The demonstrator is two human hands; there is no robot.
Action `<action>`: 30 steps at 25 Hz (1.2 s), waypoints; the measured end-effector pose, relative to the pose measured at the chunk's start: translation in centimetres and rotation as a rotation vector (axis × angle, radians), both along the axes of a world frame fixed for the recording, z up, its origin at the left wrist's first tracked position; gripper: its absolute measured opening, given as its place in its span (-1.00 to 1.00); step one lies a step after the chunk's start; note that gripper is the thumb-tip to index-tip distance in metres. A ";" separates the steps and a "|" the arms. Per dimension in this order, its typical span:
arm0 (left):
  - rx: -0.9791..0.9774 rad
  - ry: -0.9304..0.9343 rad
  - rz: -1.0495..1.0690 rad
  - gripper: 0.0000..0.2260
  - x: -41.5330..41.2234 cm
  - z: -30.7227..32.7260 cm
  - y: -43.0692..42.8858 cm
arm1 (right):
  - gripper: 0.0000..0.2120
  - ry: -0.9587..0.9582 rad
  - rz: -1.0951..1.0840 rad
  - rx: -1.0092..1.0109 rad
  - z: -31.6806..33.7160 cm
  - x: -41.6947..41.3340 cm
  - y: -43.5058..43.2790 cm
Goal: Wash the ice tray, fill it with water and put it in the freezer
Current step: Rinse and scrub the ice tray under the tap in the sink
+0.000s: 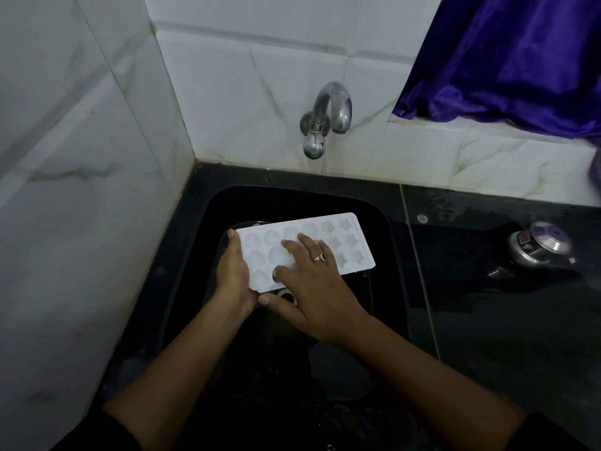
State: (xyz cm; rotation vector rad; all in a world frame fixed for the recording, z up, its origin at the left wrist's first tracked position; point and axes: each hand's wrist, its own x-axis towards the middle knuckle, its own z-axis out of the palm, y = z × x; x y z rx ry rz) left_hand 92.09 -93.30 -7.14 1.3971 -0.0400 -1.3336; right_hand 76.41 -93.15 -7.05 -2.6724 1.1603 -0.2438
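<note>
White-tiled corner, black sink sunk in a dark tabletop; no water runs from the tap. My left hand has a closed grip on the short end of the ice tray, held above the sink. My right hand lies flat on its cups, fingers spread. I judge washing underway; filling and freezing remain.

One wide-angle camera, worn on the person's head, faces forward and steeply down into the black sink in a tiled corner. It sits close: both forearms enter from the bottom edge, and the left hand and right hand meet on the ice tray just below centre of the frame. The tap lies above centre, the worktop at right.
</note>
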 end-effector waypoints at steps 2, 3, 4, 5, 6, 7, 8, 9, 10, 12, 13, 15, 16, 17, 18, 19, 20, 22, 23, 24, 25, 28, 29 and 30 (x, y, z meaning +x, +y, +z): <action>-0.005 -0.004 0.007 -0.47 0.3 0.0 0.0 | -0.44 0.016 0.044 -0.012 -0.3 -0.2 0.3; -0.002 -0.010 0.005 -0.48 0.3 0.0 0.1 | -0.46 0.013 0.040 -0.006 -0.3 -0.4 0.1; 0.002 -0.015 0.001 -0.48 0.2 -0.1 0.2 | -0.48 0.003 0.017 0.003 -0.1 -0.4 -0.1; 0.000 -0.018 -0.005 -0.49 0.1 -0.2 0.3 | -0.49 -0.005 -0.007 0.012 0.2 -0.4 -0.2; -0.005 -0.015 -0.010 -0.48 0.1 -0.3 0.4 | -0.49 -0.006 -0.015 0.013 0.2 -0.3 -0.1; -0.010 -0.011 -0.010 -0.47 0.1 -0.3 0.4 | -0.46 0.001 -0.001 0.007 0.0 -0.3 0.1; -0.009 -0.008 -0.008 -0.47 0.2 -0.3 0.4 | -0.44 0.015 0.023 0.002 -0.1 -0.3 0.4; -0.008 -0.007 -0.014 -0.46 0.3 -0.3 0.4 | -0.42 0.028 0.042 0.004 -0.1 -0.5 0.6; -0.005 -0.010 -0.022 -0.47 0.3 -0.4 0.5 | -0.44 0.030 0.044 0.008 0.0 -0.6 0.4; 0.004 -0.006 -0.022 -0.48 0.1 -0.5 0.8 | -0.49 0.018 0.012 0.019 0.4 -0.6 0.0; 0.000 -0.005 -0.016 -0.49 0.1 -0.4 0.8 | -0.49 0.017 -0.004 0.021 0.4 -0.7 -0.1; -0.010 -0.001 -0.012 -0.48 0.3 -0.4 0.6 | -0.48 0.022 0.001 0.018 0.1 -1.0 0.1; -0.007 -0.001 -0.006 -0.48 0.4 -0.4 0.6 | -0.47 0.029 0.014 0.015 -0.1 -1.2 0.3; -0.001 -0.004 -0.002 -0.48 0.5 -0.5 0.6 | -0.47 0.036 0.023 0.011 -0.2 -1.3 0.3; 0.005 -0.004 -0.004 -0.48 0.4 -0.6 0.6 | -0.47 0.038 0.021 0.012 -0.1 -1.1 0.2; 0.006 0.001 -0.007 -0.48 0.3 -0.7 0.7 | -0.48 0.034 0.009 0.018 0.1 -1.0 0.1; 0.003 0.009 -0.005 -0.48 0.1 -0.8 0.8 | -0.48 0.030 -0.005 0.029 0.2 -0.8 0.0; -0.005 0.015 0.001 -0.47 0.2 -0.9 0.9 | -0.49 0.030 -0.008 0.034 0.0 -0.8 0.4; -0.011 0.010 -0.004 -0.47 0.4 -1.0 0.9 | -0.49 0.034 0.002 0.026 -0.1 -1.0 0.6; -0.017 0.011 -0.003 -0.47 0.6 -1.0 0.9 | -0.49 0.031 0.009 0.019 -0.2 -1.1 0.9; -0.019 0.015 0.001 -0.47 0.6 -1.1 0.9 | -0.50 0.013 0.008 0.017 -0.1 -1.1 1.0; -0.024 0.063 -0.011 -0.49 0.1 -1.1 1.3 | -0.52 -0.048 0.037 0.026 0.7 -0.2 1.1; -0.033 0.088 -0.016 -0.48 -0.2 -1.0 1.3 | -0.52 -0.042 0.066 0.026 0.8 0.3 1.2; -0.045 0.106 -0.021 -0.47 -0.3 -0.9 1.3 | -0.53 -0.034 0.082 0.030 0.8 0.6 1.2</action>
